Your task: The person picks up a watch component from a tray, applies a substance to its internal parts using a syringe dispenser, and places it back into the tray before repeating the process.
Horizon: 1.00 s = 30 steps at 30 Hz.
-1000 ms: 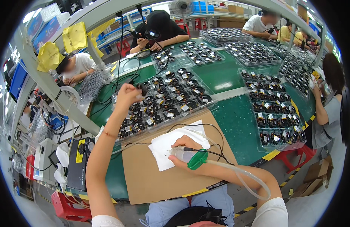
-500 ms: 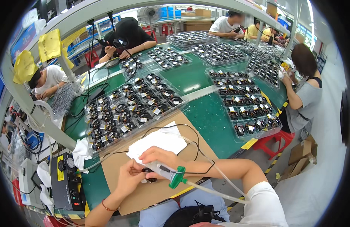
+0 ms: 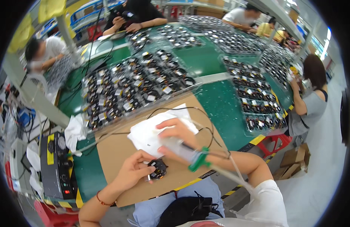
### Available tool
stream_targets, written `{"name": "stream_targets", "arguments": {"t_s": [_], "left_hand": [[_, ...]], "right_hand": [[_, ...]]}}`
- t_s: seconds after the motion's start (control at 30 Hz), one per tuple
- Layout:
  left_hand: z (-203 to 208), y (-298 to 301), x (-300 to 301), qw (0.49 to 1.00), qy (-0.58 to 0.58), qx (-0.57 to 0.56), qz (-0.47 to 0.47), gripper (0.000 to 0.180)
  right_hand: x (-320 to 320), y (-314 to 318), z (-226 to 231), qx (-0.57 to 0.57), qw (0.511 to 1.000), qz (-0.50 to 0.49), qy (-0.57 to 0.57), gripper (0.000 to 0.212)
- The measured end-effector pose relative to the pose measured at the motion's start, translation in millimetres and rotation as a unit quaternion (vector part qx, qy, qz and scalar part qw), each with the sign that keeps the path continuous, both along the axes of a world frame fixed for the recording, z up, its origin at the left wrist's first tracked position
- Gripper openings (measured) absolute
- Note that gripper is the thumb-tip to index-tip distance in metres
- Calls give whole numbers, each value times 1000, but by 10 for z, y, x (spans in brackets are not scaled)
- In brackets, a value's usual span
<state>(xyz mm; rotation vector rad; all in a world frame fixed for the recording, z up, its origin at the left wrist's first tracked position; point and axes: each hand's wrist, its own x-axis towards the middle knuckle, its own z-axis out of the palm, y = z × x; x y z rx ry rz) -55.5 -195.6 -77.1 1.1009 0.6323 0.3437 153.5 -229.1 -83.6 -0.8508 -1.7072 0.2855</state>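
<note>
My left hand (image 3: 139,172) pinches the edge of a small round black part with coils and wires (image 3: 158,169), just above the brown cardboard sheet. In my right hand (image 3: 177,136) is a clear dispensing syringe (image 3: 180,149) with a green cap (image 3: 199,159) and a hose running back from it. The syringe's tip end points over the white paper wipes (image 3: 146,132), apart from the round part. My right fingers are a little smeared by motion.
The cardboard sheet (image 3: 110,159) lies under my hands. Beyond it stands a clear tray of similar black parts (image 3: 137,87); another tray (image 3: 254,94) is at right. A black dispenser box (image 3: 56,166) is at left. Co-workers sit around the green table (image 3: 212,102).
My right hand has lifted the syringe away from the round part, up and to the right. The part now shows more fully in my left hand. The whole view has shifted.
</note>
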Motion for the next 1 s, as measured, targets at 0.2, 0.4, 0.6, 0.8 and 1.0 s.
{"name": "stream_targets", "arguments": {"t_s": [0.2,0.4,0.6,0.8,1.0], "left_hand": [[21,-13,-21,997,-23,-63,-26,33],[90,-106,-25,954,102,283,-12,49],[32,-152,9,943,114,313,3,41],[-56,-185,19,925,100,365,28,40],[-29,-187,30,913,101,394,30,41]], "right_hand": [[13,-157,158,-293,928,47,227,46],[122,-349,225,-269,946,125,129,54],[65,-292,214,-176,967,181,-35,54],[-6,-319,97,-140,967,211,-42,57],[-84,-234,68,-52,977,198,-64,56]]}}
